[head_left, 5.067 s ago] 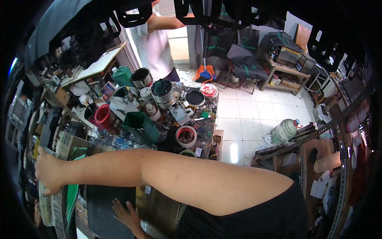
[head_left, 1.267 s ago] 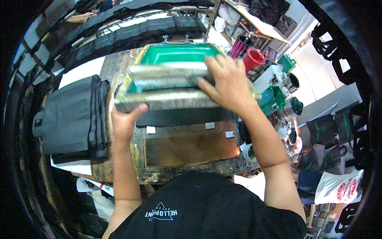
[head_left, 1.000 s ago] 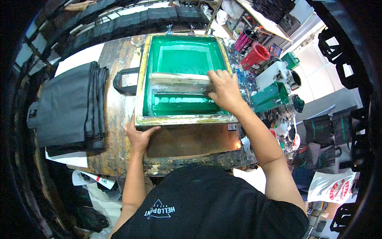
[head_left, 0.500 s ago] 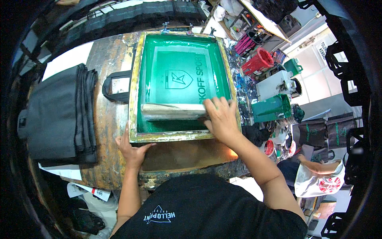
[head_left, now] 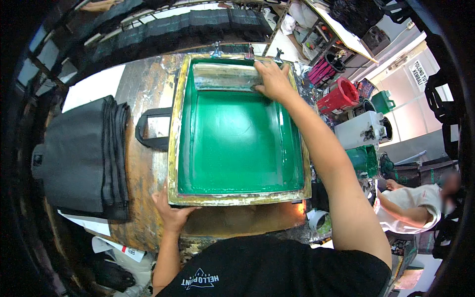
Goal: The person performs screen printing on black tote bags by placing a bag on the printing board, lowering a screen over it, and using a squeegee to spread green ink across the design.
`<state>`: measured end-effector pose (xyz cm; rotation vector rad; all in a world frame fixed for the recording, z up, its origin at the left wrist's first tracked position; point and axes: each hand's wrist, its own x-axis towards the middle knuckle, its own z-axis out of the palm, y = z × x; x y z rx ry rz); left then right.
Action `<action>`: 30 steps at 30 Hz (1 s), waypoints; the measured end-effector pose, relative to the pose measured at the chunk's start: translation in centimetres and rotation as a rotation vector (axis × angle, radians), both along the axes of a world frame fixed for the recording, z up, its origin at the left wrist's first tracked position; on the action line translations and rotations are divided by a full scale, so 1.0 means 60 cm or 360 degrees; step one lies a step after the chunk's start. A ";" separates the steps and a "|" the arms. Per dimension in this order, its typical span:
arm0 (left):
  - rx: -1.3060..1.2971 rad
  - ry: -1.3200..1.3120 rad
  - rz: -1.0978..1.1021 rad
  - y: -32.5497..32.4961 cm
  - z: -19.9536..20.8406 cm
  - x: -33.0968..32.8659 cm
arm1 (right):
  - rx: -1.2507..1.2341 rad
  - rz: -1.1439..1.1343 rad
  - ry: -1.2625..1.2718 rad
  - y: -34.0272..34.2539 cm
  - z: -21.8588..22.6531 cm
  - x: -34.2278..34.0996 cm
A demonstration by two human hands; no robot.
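A wooden-framed printing screen (head_left: 239,199) lies in front of me, its mesh covered with wet green ink (head_left: 237,143). At the screen's far end, my right hand (head_left: 273,81) is closed on the right end of a wide squeegee (head_left: 225,78). The squeegee spans most of the mesh and rests in the ink. My left hand (head_left: 172,213) holds the near left corner of the frame, thumb along the front edge and some fingers hidden. A black bag handle (head_left: 148,129) sticks out from under the frame's left side.
A stack of black fabric bags (head_left: 81,158) lies on the stained wooden table (head_left: 148,190) at left. Clamps (head_left: 250,51) stand at the screen's far edge. To the right are a red container (head_left: 341,95), a white jug (head_left: 358,129) and a green-smeared container (head_left: 363,161). Another person (head_left: 413,208) is farther right.
My right hand has moved the squeegee from the near end to the far end. Green ink now covers the design on the mesh. My left hand stays at the near corner.
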<state>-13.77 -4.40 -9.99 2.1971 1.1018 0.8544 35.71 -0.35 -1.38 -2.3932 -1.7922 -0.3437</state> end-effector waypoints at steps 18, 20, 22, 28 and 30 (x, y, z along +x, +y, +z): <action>0.0384 0.0014 -0.0145 0.059 0.106 0.053 | 0.0118 -0.0087 -0.0038 0.060 0.033 0.053; 0.0467 0.0008 -0.0335 0.109 0.157 0.123 | 0.0151 -0.0094 -0.0068 0.054 0.030 0.051; 0.0719 -0.0038 -0.0400 0.171 0.176 0.204 | 0.0179 -0.0109 -0.0105 0.057 0.020 0.047; 0.1166 0.0093 -0.0496 0.339 0.215 0.468 | 0.0308 -0.0163 -0.0252 0.065 -0.017 0.052; 0.1196 0.0285 -0.0513 0.381 0.195 0.516 | 0.0401 -0.0158 -0.0338 0.065 -0.034 0.050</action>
